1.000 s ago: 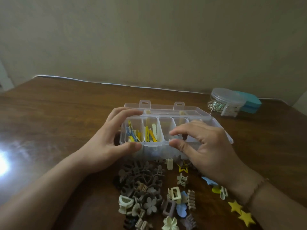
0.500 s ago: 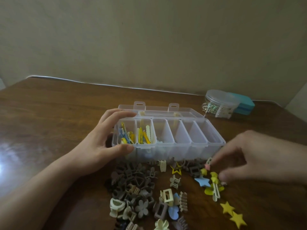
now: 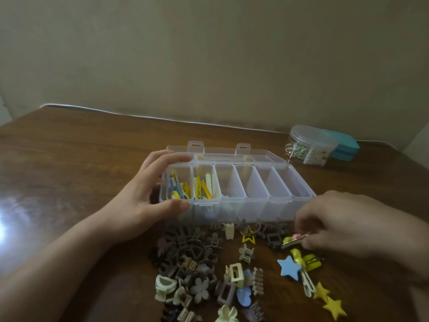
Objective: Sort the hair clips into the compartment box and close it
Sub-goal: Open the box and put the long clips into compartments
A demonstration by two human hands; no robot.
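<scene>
A clear compartment box (image 3: 255,206) stands open on the wooden table, its lid (image 3: 232,153) folded back. The two left compartments hold yellow and blue clips (image 3: 190,188); the ones to the right look nearly bare. My left hand (image 3: 148,201) grips the box's left end, thumb on the front wall, fingers over the back rim. My right hand (image 3: 343,224) is in front of the box's right end and pinches a flat clip with pink and yellow decorations (image 3: 293,240) just above the table. A pile of brown, cream and blue claw clips (image 3: 197,273) lies in front of the box.
A blue star clip (image 3: 289,267), yellow clips (image 3: 306,261) and yellow stars (image 3: 327,300) lie at the right front. At the back right stand a round clear container (image 3: 308,145) of pins and a teal box (image 3: 346,146). A wall runs behind the table's far edge.
My right hand left the box's front rim, moved right and down to the loose clips, and took hold of the pink and yellow clip. My left hand stayed on the box.
</scene>
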